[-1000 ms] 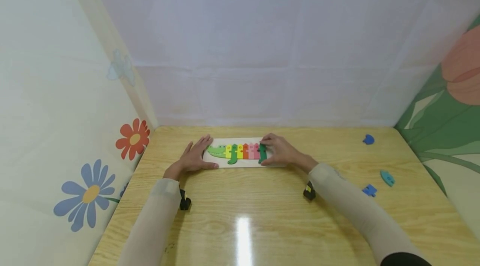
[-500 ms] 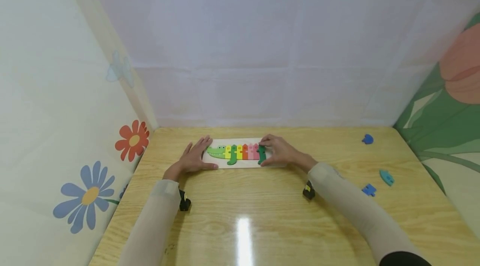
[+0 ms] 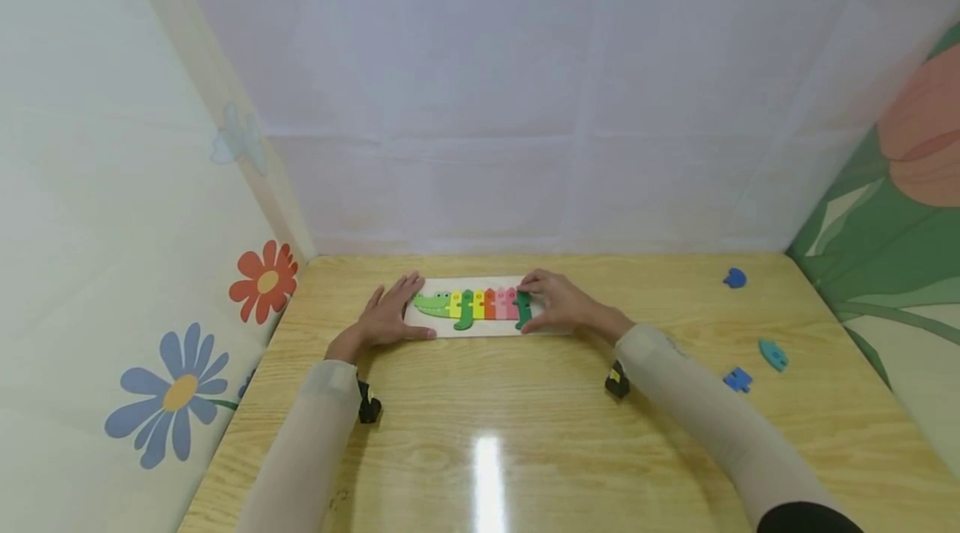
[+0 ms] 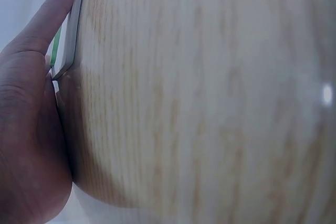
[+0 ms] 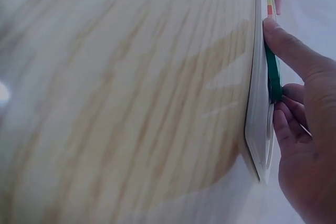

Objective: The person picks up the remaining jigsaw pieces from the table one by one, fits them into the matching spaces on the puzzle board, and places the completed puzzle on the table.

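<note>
A white puzzle board (image 3: 442,283) lies near the back of the table, bearing a crocodile of coloured pieces with its light green head (image 3: 431,305) at the left. My left hand (image 3: 385,319) spans the board's left end, thumb (image 4: 44,24) along the near edge and fingers at the far one. Toward the right end, my right hand (image 3: 564,302) pinches a dark green leg piece (image 3: 523,314) between thumb and fingers. This piece (image 5: 273,72) sits against the pink pieces (image 3: 507,305). The right hand covers part of the board's right end.
Three loose pieces lie on the wooden table (image 3: 555,441) at the right: a dark blue one (image 3: 736,278), a teal pointed one (image 3: 773,354) and a blue one (image 3: 738,380). A white cloth (image 3: 450,99) stands behind, with flowered panels at both sides.
Both hands keep their places on the board and the dark green piece. The piece has shifted very slightly leftward; the loose pieces lie as before.
</note>
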Available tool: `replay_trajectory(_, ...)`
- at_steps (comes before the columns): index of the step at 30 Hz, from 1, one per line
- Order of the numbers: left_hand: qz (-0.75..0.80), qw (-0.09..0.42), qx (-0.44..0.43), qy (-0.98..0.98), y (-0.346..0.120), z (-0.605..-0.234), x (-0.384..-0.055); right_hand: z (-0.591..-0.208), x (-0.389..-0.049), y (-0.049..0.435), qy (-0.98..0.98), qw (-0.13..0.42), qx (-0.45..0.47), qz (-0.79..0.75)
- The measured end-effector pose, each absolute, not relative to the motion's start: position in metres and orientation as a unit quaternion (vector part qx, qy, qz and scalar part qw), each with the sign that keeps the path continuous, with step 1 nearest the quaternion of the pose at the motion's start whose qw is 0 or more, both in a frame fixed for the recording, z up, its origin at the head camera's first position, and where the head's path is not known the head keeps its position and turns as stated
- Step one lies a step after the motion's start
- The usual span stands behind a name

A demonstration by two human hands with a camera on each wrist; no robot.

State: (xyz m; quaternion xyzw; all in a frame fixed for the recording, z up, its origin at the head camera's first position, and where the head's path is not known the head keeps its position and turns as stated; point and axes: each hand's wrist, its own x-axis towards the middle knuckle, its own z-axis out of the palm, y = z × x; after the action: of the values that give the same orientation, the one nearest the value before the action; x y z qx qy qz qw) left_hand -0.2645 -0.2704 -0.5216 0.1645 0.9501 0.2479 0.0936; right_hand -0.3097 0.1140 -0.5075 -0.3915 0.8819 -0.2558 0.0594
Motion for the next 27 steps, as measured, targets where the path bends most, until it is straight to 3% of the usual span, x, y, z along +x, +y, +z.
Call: replay_trajectory(27,0.245,0.105,0.157,0.951,-0.2683,-0.5177,-0.2644,-0.5148,-0.3149,0.1148,0.876,0.069,-0.395,-0.268)
